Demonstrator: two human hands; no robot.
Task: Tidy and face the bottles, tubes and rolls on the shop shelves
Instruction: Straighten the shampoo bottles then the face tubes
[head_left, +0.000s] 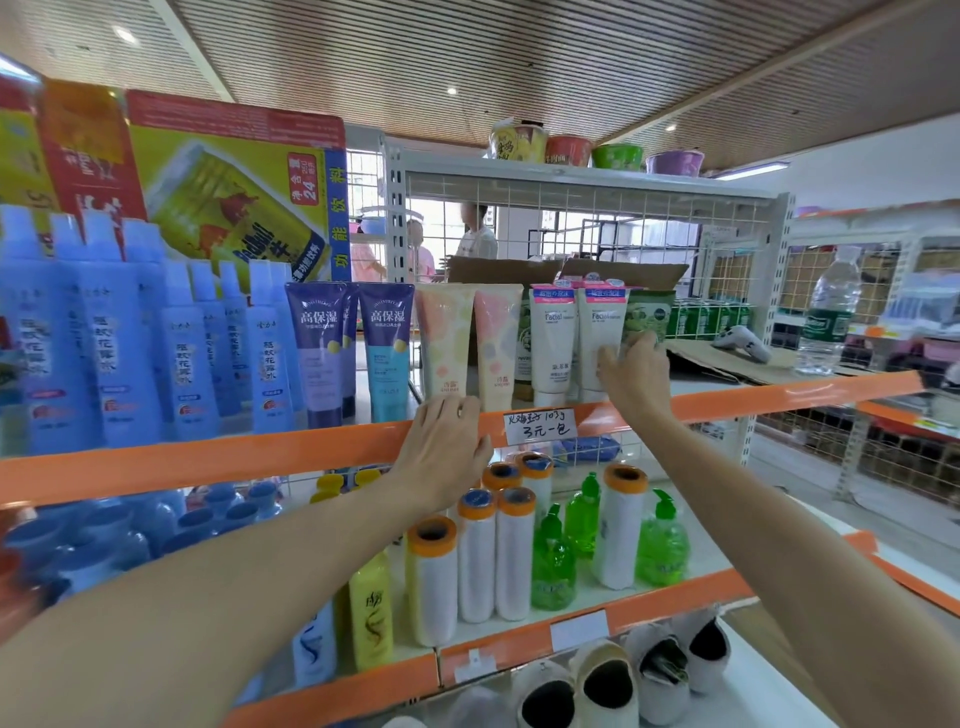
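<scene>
A person tidying shop shelves reaches into the upper tier, where the tubes are being faced. At far left stand blue bottles (114, 353) in rows, labels forward, beneath a yellow drinks carton (228, 197). Next come the purple tube (319, 353) and the teal tube (387, 351), upright and facing out, then two pastel tubes (447, 338).

The left hand (441, 457) rests flat on the orange shelf edge (208, 457), fingers loosely spread and holding nothing, just in front of the pastel tubes. Beside it a handwritten price label (540, 426) hangs on the edge.

The right hand (634, 374) is on the right-hand one of the two white facial cleanser tubes (553, 343), fingers curled against its side and lower front. Whether they clamp it or only press it cannot be told.

The step in hand appears to be squaring that tube with its neighbour. The next move likely calls for a gentle turn and a nudge forward, without toppling the green package (649, 317) touching it behind.

On the tier below, white rolls with orange caps (475, 561) stand among green pump bottles (660, 545), mixed rather than grouped, probably left to sort.

To the right, flattened cardboard (727, 358) and a water bottle (828, 317) occupy the upper shelf, crowding any room to spread the tubes.
</scene>
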